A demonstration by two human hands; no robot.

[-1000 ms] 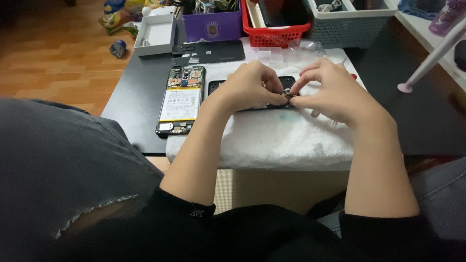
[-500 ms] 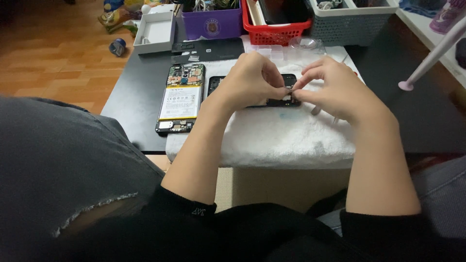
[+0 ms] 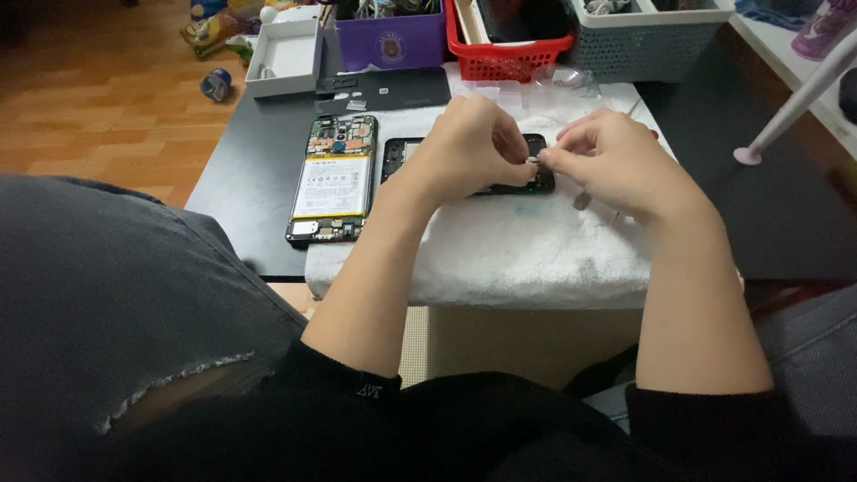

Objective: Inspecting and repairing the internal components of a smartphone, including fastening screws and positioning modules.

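Where both hands meet lies a black phone frame (image 3: 536, 170).

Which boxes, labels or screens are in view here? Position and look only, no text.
White box: far left of the table, open, shallow, rectangular, white with grey inside.
Battery label: on the opened phone left of the left hand, white rectangle with a yellow-green band on top.
Purple bin: back of the table, round pale sticker on its front.
Dark panel: flat, black, before the purple bin.
No lit screen shows.

opened phone (image 3: 332, 178) left of phone frame (image 3: 397, 156) on towel (image 3: 518, 254), baskets (image 3: 509, 36) behind
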